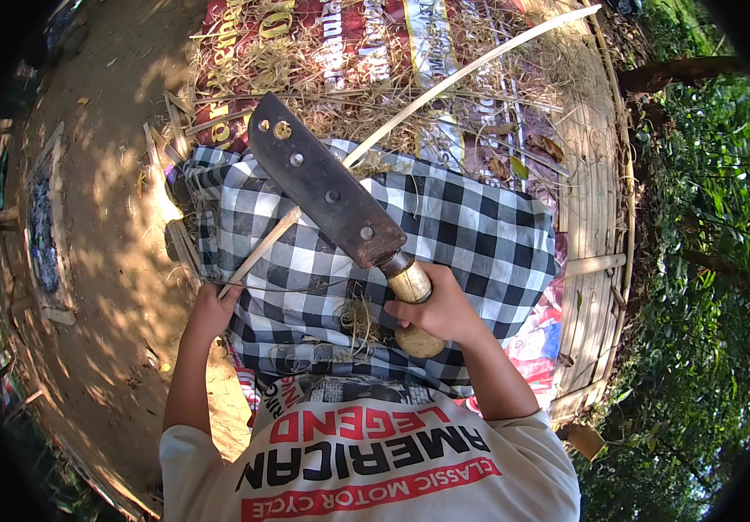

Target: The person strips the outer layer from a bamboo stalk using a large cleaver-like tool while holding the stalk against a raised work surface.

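My right hand [443, 306] is wrapped round the pale wooden handle [412, 285] of a broad dark machete [327, 187]. Its blade points up and to the left and has several round holes or studs along it. In my left hand [211, 311] is the near end of a long, thin bamboo strip [470, 70], which slants away to the far right. The blade crosses over the strip; whether they touch I cannot tell. A thin dark strand [292, 287] runs from beside my left hand toward the right. Black-and-white checkered cloth [470, 217] covers my lap beneath both hands.
Curly shavings [366, 78] are strewn over a red printed sheet [305, 22] ahead of me. A small tuft of shavings [359, 320] rests on the cloth. Bamboo slats [596, 174] edge the right side, with green plants [705, 261] beyond. Bare earth [123, 217] lies left.
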Tool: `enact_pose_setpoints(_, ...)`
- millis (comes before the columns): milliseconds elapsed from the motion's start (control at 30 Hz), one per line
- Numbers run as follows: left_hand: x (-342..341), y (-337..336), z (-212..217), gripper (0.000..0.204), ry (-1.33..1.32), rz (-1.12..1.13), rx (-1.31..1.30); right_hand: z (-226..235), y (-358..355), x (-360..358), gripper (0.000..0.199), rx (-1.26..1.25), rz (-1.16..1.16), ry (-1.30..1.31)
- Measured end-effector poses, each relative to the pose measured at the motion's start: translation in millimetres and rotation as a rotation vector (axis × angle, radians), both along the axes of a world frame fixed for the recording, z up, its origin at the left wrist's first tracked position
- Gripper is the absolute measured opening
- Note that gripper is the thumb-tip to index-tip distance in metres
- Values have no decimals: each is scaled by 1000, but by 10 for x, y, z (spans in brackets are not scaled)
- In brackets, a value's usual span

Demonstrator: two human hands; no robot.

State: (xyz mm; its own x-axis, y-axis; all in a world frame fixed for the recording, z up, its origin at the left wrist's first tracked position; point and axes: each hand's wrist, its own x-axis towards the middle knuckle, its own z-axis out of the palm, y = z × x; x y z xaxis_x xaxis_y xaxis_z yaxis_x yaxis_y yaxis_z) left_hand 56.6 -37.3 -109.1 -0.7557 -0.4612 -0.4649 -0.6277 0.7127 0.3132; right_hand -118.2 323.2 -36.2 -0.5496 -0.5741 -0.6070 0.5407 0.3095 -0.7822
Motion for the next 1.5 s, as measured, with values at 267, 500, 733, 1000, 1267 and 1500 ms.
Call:
enact_pose_setpoints(267, -163, 116, 224, 72, -101, 80, 69, 405, 302, -593, 18, 104, -243, 324)
enact_pose_setpoints(500, -144, -121, 32, 83, -145, 55, 217, 330, 323, -906, 19, 138, -519, 369)
enact_pose_setpoints(733, -36, -187, 12, 93, -160, 64, 187, 126, 185, -515, 23, 92, -456, 270)
enact_pose_setpoints(1000, -123, -203, 127, 95, -281, 51, 235, 506, 442, -786, 20, 162, -373, 383)
enact_pose_setpoints(1267, -70, -398, 102, 96, -299, 9, 247, 178, 314, -529, 18, 125, -294, 254)
enact_pose_setpoints(1500, -159, -329, 57, 97, -330, -13, 241, 389, 326, -690, 18, 110, -440, 317)
